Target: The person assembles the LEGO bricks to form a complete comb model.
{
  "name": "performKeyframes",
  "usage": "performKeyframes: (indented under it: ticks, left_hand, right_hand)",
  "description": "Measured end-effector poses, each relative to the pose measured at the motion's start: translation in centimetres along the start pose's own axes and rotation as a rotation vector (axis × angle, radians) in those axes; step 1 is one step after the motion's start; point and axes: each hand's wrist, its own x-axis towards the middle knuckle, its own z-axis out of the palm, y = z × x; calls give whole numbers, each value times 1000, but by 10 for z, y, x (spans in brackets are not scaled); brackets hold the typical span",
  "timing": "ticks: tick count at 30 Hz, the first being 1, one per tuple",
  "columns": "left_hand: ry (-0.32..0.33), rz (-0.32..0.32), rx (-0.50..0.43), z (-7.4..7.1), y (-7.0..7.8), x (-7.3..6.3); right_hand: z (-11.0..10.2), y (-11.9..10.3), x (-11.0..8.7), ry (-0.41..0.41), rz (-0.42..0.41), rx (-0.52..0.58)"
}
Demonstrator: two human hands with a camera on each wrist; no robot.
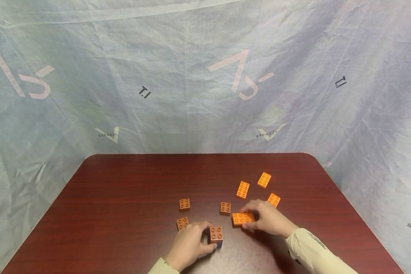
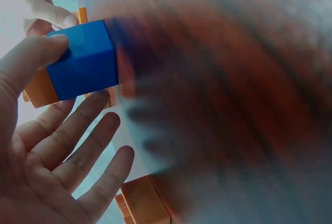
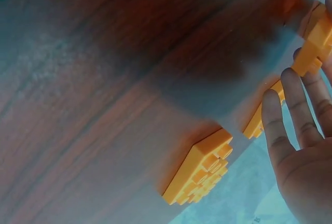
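Observation:
My left hand (image 1: 191,243) pinches a two-piece stack between thumb and fingers near the front of the table. Its upper piece is a brown two-by-two brick (image 1: 216,233); below it is a blue block (image 2: 85,60), whose side mostly faces away in the head view. To the right of this stack, my right hand (image 1: 270,219) grips an orange two-by-four brick (image 1: 239,219) by its right end, studs up. The right wrist view catches that orange brick (image 3: 311,47) at its right edge, partly behind the fingers.
Brown two-by-two bricks lie around: one (image 1: 183,223) by the left knuckles, one (image 1: 184,204) behind it, another (image 1: 225,208) between the hands. Further orange bricks rest behind the right hand: one (image 1: 242,189), one (image 1: 264,179) and one (image 1: 274,199). Printed cloth (image 1: 191,76) hangs beyond the table (image 1: 123,182).

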Motion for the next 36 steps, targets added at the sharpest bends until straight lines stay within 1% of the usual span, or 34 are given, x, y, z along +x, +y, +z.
performKeyframes:
  ticks: [6,13,20,29,36]
  left_hand:
    - [-3,-4,-4,0,0,0]
    - [-5,-4,-12,0,0,0]
    - [2,7,-22,1,-1,0]
    - [15,32,-22,2,-4,1]
    - [3,25,-34,2,-4,2]
  right_hand:
    - [-2,-2,-3,8,24,48]
    - [-6,-10,-5,33,4,84]
    - [-11,-28,-6,60,-58,144]
    - [-12,-51,-3,62,-142,147]
    - [-9,-65,-1,64,-187,177]
